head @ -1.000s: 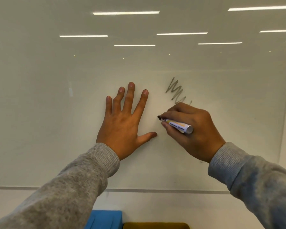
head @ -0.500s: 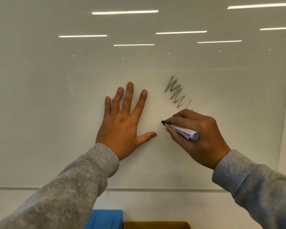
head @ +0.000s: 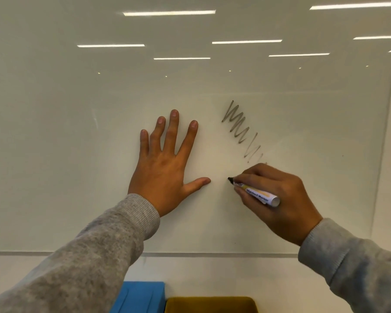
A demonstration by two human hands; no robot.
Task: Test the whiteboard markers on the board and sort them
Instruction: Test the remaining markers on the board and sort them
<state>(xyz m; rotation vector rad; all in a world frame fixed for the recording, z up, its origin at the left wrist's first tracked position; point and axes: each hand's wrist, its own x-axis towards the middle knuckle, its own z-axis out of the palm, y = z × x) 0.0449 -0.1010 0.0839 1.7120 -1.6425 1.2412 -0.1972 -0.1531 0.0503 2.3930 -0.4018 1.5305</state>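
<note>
the left hand (head: 165,168) lies flat on the board (head: 77,132), fingers spread wide and straight. the right hand (head: 278,197) curls round a marker (head: 256,193), with the black tip pointing left at the board. a gray scribble (head: 239,129) runs down the board toward that hand.

Right hand (head: 280,199) grips marker (head: 256,192) at board (head: 77,132); left hand (head: 165,168) flat.

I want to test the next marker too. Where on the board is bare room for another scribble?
Bare: left of the left hand, and the board above both hands. Crowded: between scribble and right hand holding the marker.
</note>
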